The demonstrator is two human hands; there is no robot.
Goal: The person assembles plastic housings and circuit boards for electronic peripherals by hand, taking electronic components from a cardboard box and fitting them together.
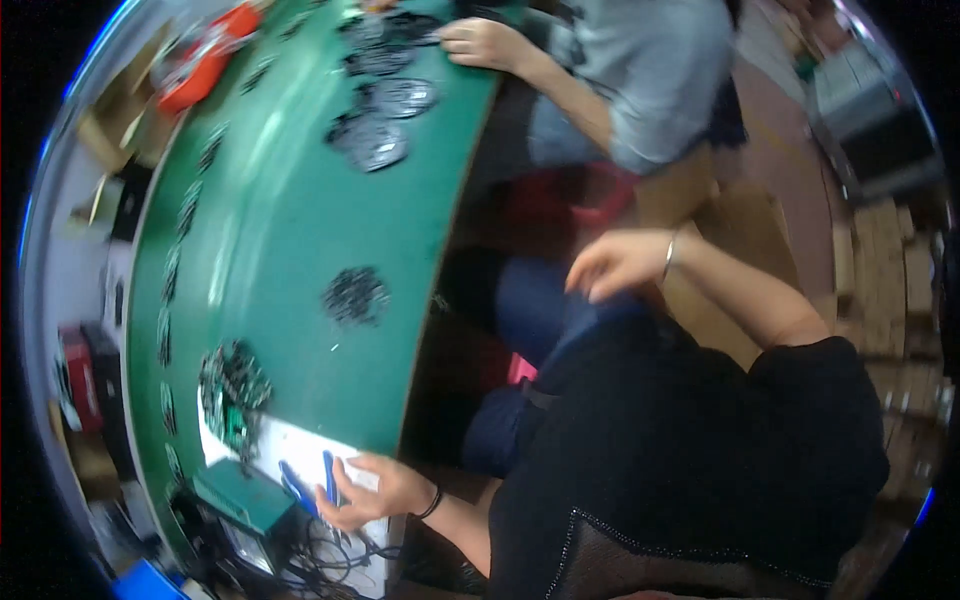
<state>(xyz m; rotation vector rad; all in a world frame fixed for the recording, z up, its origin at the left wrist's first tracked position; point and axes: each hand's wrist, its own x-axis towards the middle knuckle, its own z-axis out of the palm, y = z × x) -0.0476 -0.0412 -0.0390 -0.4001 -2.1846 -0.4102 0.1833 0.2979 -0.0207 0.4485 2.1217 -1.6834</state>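
Observation:
My left hand is at the near end of the green bench, with its fingers around one handle of blue-handled pliers. The pliers' handles are spread, and motion blur hides their jaws. Under them lies a white sheet. Over my lap hangs my right hand, its fingers loosely bent and apart, with nothing visible in it. A bunch of small green circuit boards lies just beyond the sheet. Farther up the bench is a pile of small dark parts.
A green box-shaped device with tangled black cables stands by my left hand. Small parts line the bench's left edge. Round dark pieces lie farther off, near a co-worker's hand. Cardboard boxes are stacked at right.

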